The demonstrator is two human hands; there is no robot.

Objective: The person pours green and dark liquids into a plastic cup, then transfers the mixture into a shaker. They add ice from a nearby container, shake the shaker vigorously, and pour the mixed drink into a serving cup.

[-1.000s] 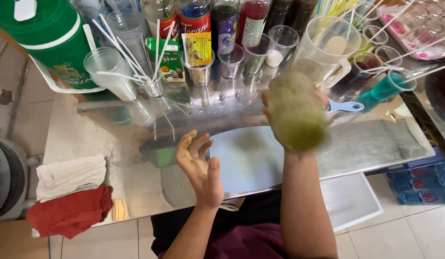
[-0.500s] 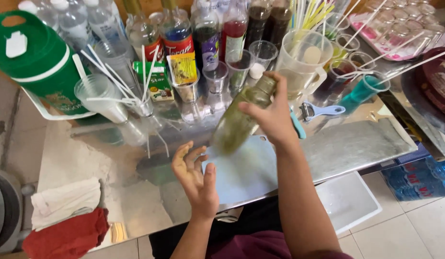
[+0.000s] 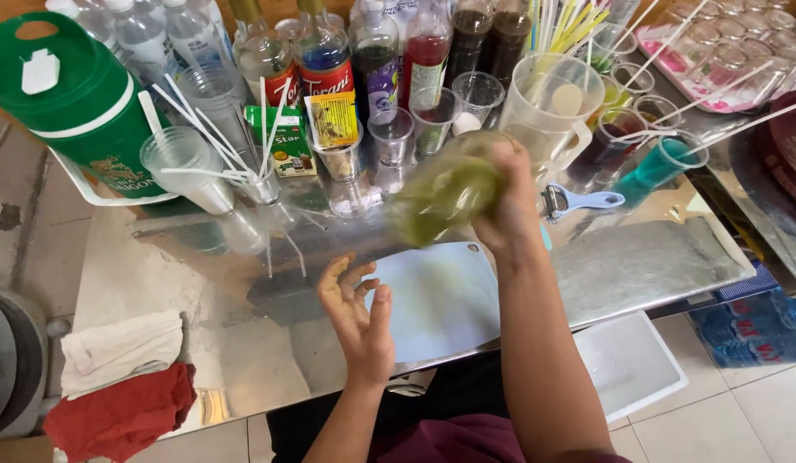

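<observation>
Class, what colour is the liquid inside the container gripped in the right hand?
Yellowish green, in the motion-blurred clear container held by the right hand; head view, the only one.

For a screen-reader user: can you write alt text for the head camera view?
A person's right hand holds a blurred bottle of green liquid above a pale cutting board on a steel counter, the open left hand below it. Syrup bottles, plastic cups and straws crowd the back.

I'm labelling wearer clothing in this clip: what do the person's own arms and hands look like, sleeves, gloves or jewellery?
Both forearms are bare with no sleeves in view. The left hand and right hand wear no gloves, and no rings, watch or bands are visible.
</observation>
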